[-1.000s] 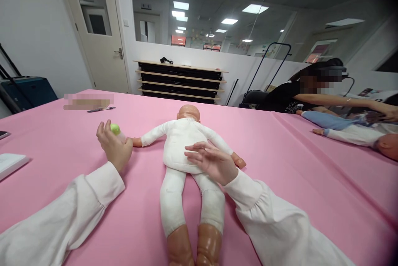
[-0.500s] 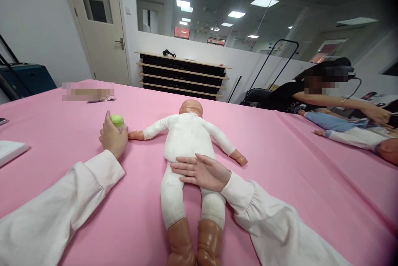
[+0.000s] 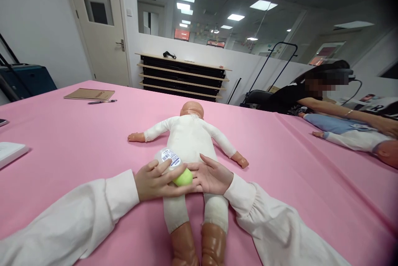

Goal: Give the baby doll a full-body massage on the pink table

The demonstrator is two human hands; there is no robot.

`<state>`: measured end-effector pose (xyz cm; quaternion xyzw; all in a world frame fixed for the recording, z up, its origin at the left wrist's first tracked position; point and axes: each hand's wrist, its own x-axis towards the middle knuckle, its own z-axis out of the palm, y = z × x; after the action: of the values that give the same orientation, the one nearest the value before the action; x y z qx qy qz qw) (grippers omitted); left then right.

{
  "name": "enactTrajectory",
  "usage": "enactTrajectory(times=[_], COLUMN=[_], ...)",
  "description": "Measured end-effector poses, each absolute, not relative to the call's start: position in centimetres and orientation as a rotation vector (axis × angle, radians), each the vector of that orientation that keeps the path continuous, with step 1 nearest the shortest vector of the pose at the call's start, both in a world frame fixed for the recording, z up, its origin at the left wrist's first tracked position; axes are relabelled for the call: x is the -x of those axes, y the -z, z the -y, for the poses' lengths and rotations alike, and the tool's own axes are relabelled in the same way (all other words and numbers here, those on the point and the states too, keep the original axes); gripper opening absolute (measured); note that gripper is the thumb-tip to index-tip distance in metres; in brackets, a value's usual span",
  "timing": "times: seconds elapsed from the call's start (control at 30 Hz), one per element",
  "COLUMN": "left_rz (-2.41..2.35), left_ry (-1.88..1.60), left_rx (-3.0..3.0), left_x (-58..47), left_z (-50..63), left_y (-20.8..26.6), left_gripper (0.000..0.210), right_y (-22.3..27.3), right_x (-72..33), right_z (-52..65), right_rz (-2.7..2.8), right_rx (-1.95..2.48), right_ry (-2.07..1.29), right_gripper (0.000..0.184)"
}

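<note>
A cloth-bodied baby doll (image 3: 189, 137) lies face down on the pink table cover, its head pointing away from me. Over its lower back, my left hand (image 3: 160, 181) grips a small translucent container with a green lid (image 3: 183, 177). The container is tipped so its lid points down toward my right palm, and its labelled base faces up. My right hand (image 3: 211, 177) rests palm up above the doll's bottom, fingers extended beneath the lid. Whether the lid touches my right fingers I cannot tell.
A brown notebook (image 3: 89, 93) and a pen (image 3: 102, 102) lie at the far left. A white box (image 3: 12, 153) and part of a dark phone (image 3: 3, 122) sit at the left edge. To the right, another person (image 3: 282, 98) leans over a doll in blue and white (image 3: 351, 135).
My left hand has brought the green-lidded container from the table at the left to above the doll and tipped it over. My right hand has turned slightly more palm up.
</note>
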<state>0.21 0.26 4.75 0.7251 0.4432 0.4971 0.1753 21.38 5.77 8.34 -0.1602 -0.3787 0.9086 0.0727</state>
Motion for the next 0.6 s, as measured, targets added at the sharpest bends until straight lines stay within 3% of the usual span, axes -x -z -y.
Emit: enactTrajectory(times=[0.2, 0.6], left_rz=[-1.266, -1.355], left_ry=[-1.838, -1.761], left_rx=[-3.291, -3.437], left_x=[-0.6, -0.5], left_z=[-0.5, -0.4], left_y=[-5.8, -6.1], left_gripper=[0.042, 0.035], right_y=[-8.0, -8.1], right_x=[-21.4, -21.4], right_z=[-6.0, -5.9], right_rz=[1.146, 1.119], right_rx=[0.559, 0.571], right_ry=[-2.724, -2.708], right_gripper=[0.064, 0.059])
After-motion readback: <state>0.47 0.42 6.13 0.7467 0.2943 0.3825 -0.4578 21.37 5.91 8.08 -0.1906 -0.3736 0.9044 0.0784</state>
